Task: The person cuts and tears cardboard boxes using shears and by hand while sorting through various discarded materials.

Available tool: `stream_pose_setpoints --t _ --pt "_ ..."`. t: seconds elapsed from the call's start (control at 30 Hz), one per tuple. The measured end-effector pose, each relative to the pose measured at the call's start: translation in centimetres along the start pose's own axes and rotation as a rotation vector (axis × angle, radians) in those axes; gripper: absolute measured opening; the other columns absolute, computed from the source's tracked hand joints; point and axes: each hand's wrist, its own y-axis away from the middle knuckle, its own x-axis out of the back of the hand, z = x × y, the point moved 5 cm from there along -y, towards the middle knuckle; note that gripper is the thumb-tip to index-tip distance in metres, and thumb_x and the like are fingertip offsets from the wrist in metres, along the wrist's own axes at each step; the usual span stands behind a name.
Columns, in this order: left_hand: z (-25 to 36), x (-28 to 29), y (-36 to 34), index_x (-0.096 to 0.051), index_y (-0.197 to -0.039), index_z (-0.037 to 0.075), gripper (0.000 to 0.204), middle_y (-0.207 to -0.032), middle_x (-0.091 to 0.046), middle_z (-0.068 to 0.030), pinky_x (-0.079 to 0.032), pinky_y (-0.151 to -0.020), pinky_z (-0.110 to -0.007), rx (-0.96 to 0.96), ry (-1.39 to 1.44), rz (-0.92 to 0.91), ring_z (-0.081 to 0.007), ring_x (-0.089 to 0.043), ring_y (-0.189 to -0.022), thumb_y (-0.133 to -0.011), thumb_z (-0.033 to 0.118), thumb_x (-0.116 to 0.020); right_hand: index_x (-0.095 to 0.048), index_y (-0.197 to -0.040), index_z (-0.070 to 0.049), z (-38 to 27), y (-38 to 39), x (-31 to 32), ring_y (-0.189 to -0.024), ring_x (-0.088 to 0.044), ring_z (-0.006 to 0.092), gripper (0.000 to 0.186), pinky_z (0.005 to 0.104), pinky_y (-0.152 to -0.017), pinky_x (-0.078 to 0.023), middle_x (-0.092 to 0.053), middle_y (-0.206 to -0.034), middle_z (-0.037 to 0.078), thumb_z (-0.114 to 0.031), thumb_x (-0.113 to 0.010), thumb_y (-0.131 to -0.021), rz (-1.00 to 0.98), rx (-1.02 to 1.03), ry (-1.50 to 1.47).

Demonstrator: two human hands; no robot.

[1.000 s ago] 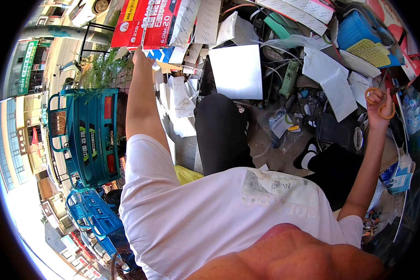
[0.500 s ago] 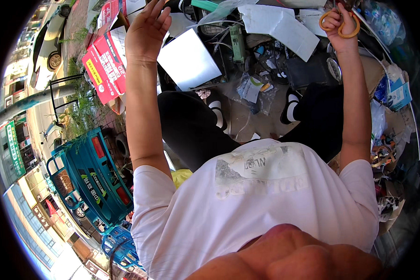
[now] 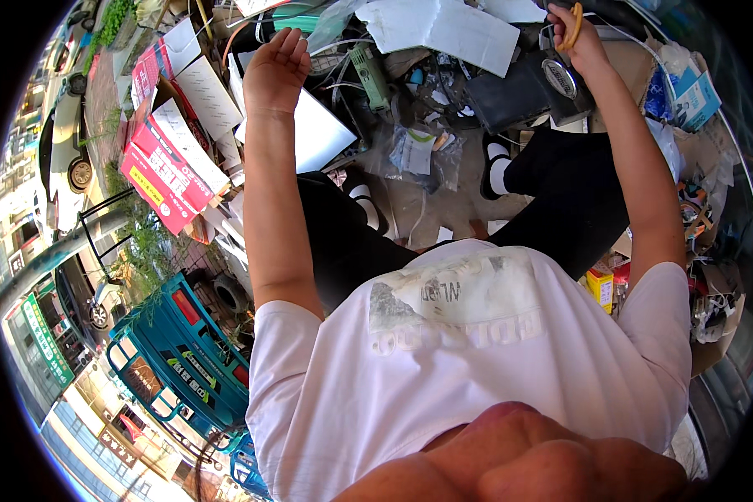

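My left hand (image 3: 278, 74) is raised at the upper left, its fingers curled in toward the palm. Whatever they pinch, if anything, is hidden. Behind it, loose cables and a white flat panel (image 3: 318, 134) lie on the heap. At the upper right, my right hand (image 3: 579, 46) grips a pair of scissors by the orange handles (image 3: 571, 27); the blades cannot be made out. Below that hand lies a dark flat case with an oval silver badge (image 3: 559, 78). A bent white sheet (image 3: 443, 32) lies between the two hands.
A green device (image 3: 370, 77) and a clear plastic bag (image 3: 418, 155) lie in the scrap before my feet. Red-and-white cartons (image 3: 169, 180) stand at the left. A teal vehicle (image 3: 184, 343) is beyond them. A blue-and-white box (image 3: 696, 100) sits at the right.
My left hand has moved down slightly and its fingers have curled in. My right hand has shifted left and turned with the scissors. The whole view has swung somewhat.
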Motion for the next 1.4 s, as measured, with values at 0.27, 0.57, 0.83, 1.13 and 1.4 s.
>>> stream_pose_setpoints --t 0.27,0.57,0.83,1.13,1.4 --pt "-0.6 -2.5 -0.9 -0.055 -0.129 -0.003 0.038 -0.121 -0.064 -0.0135 -0.053 -0.083 -0.035 -0.032 -0.076 0.073 -0.0248 -0.063 -0.100 -0.099 0.018 -0.047 -0.061 -0.107 0.000 9.2 -10.6 1.7 -0.080 -0.068 0.0194 0.044 0.0289 -0.061 -0.055 -0.067 -0.087 0.012 -0.040 -0.067 -0.090 -0.207 0.096 1.279" --pt "0.5 -1.2 -0.2 -0.052 -0.132 -0.002 0.040 -0.119 -0.064 -0.0106 -0.052 -0.087 -0.033 -0.024 -0.115 0.128 -0.0205 -0.063 -0.099 -0.100 0.020 -0.044 -0.065 -0.110 0.006 21.8 -13.1 3.0 -0.103 -0.064 0.0402 0.050 0.0456 -0.090 -0.049 -0.067 -0.107 0.026 -0.038 -0.065 -0.087 0.281 -0.149 1.140" --pt "0.6 -1.1 -0.7 -0.052 -0.132 -0.002 0.038 -0.113 -0.067 -0.0082 -0.051 -0.089 -0.033 0.024 -0.064 0.025 -0.0196 -0.065 -0.099 -0.100 0.019 -0.045 -0.056 -0.105 0.004 22.5 -11.7 -0.9 -0.094 -0.067 0.0300 0.046 0.0395 -0.082 -0.054 -0.067 -0.102 0.019 -0.031 -0.075 -0.081 0.359 -0.230 0.849" --pt "1.1 -2.3 1.0 -0.056 -0.126 -0.003 0.036 -0.107 -0.068 -0.0078 -0.051 -0.084 -0.031 0.010 -0.052 0.081 -0.0174 -0.064 -0.093 -0.099 0.020 -0.050 -0.056 -0.092 -0.008 23.8 -16.4 -5.2 -0.067 -0.052 0.0151 0.018 0.0308 -0.058 -0.043 -0.053 -0.083 0.001 -0.004 -0.067 -0.079 0.196 -0.322 -0.421" --pt "1.3 -1.6 1.2 -0.058 -0.123 -0.003 0.036 -0.105 -0.068 -0.0073 -0.051 -0.084 -0.030 0.022 -0.024 0.072 -0.0171 -0.064 -0.093 -0.098 0.021 -0.053 -0.065 -0.089 -0.003 20.4 -20.6 -13.0 -0.079 -0.063 0.0184 0.040 0.0358 -0.070 -0.051 -0.067 -0.089 0.009 -0.030 -0.086 -0.069 0.139 0.051 0.763"
